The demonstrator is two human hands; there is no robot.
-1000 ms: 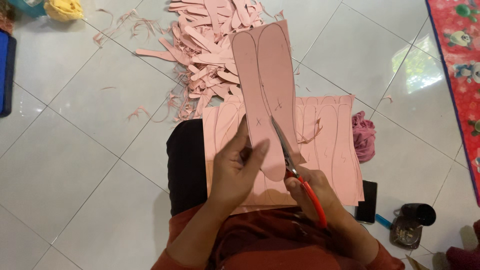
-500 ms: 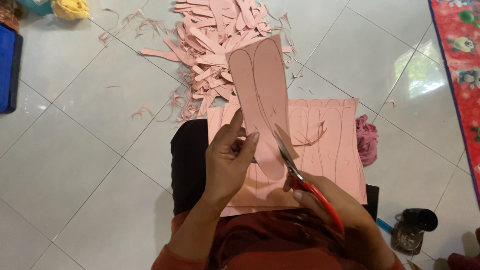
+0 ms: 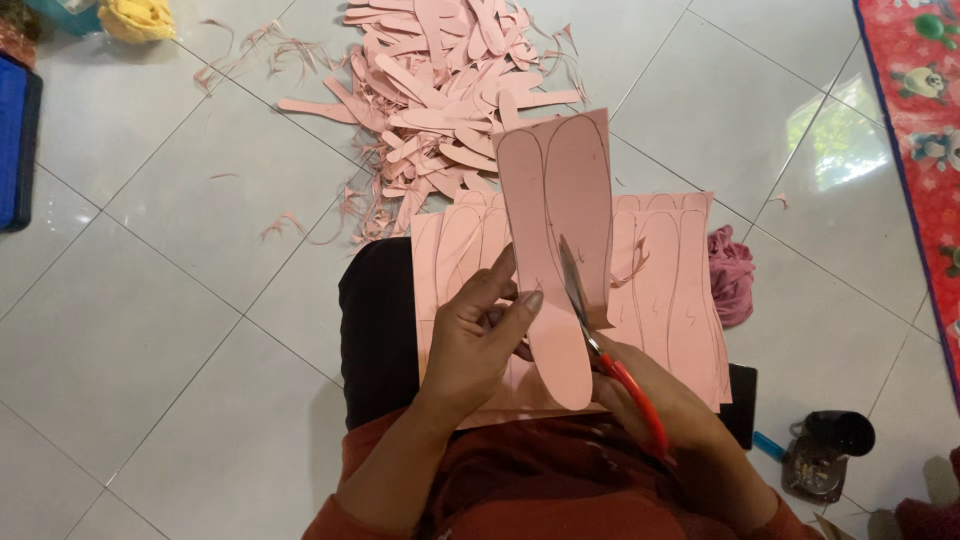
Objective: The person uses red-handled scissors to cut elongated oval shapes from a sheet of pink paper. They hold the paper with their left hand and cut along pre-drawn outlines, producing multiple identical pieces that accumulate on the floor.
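Observation:
My left hand (image 3: 482, 338) pinches a long pink sheet piece (image 3: 555, 200) marked with drawn sole outlines, holding it upright over my lap. My right hand (image 3: 660, 405) grips red-handled scissors (image 3: 600, 335), whose blades bite into the piece along a drawn curve near its middle. Under both hands a stack of pink sheets (image 3: 670, 290) with more traced outlines lies across my black-clad leg (image 3: 375, 320).
A heap of cut pink sole shapes and trimmings (image 3: 440, 95) lies on the white tile floor ahead. A crumpled magenta cloth (image 3: 732, 275) sits right of the sheets. A small dark cup (image 3: 835, 440) and a red patterned mat (image 3: 915, 110) are at the right; a blue object (image 3: 18, 140) is at the left edge.
The scissors have advanced up along the drawn line. The held pink piece has shifted a little to the right and the view has dipped slightly.

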